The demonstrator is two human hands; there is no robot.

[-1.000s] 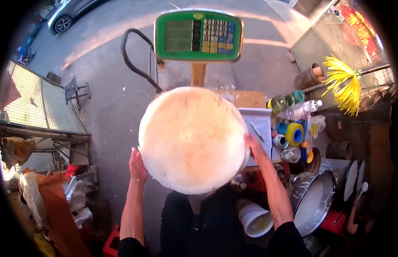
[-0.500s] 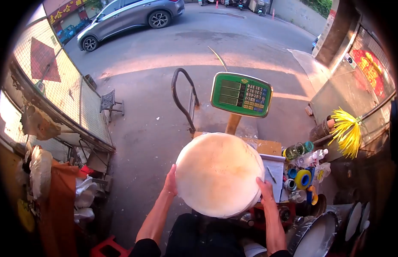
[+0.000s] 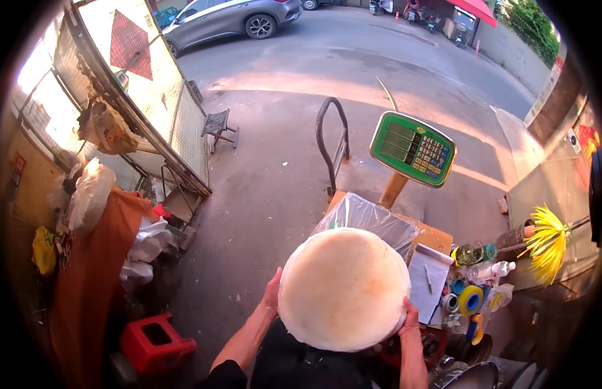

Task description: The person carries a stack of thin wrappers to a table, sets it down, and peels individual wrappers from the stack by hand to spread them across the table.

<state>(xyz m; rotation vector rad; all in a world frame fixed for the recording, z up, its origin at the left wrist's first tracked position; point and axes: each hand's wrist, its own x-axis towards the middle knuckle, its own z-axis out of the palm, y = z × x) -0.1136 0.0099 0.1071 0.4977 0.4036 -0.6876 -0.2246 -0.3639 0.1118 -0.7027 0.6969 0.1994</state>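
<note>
Between my hands is a thick, round, pale flatbread stack [image 3: 343, 288], browned a little on top. My left hand [image 3: 271, 293] is closed on its left edge, and my right hand [image 3: 410, 318] grips the right edge with the thumb at the rim. Just beyond the stack, a clear plastic bag [image 3: 372, 217] lies spread over the platform of a scale, partly hidden by the stack. The scale's green display [image 3: 413, 149] stands on a post behind it.
Right of the scale lie a notepad [image 3: 421, 288] with a pen, tape rolls [image 3: 470, 300] and bottles. A metal handrail [image 3: 332, 142] rises behind the platform. A red stool [image 3: 157, 343] stands at lower left, a folding stool [image 3: 218, 128] farther out. A grey car [image 3: 233, 23] is on the road.
My view has turned left, so the scale sits farther right. The flatbread stack is lower and nearer my body, uncovering the plastic bag. The car has moved left against its background.
</note>
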